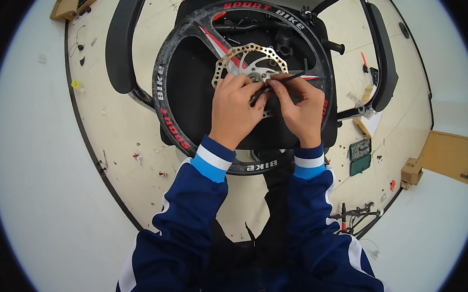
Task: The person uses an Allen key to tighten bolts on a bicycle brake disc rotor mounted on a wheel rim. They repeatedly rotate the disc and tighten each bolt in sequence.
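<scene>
A black bicycle wheel (164,99) with red and white spoke decoration lies flat on the seat of a black office chair. On its hub sits a silver brake disc (220,67) with holes round its rim. Above the disc, my right hand (302,108) is closed on a thin black hex key (294,76), whose bent end sticks out to the right. My left hand (236,106) is closed in a pinch beside it, close to the hub; what its fingertips hold is hidden. Both hands cover part of the disc.
Chair armrests (126,43) rise on both sides of the wheel. Dark parts lie on the seat near its far edge. On the floor at right are a green case (360,165), a cardboard box (411,171) and a bicycle frame (354,213). Small bits are scattered about.
</scene>
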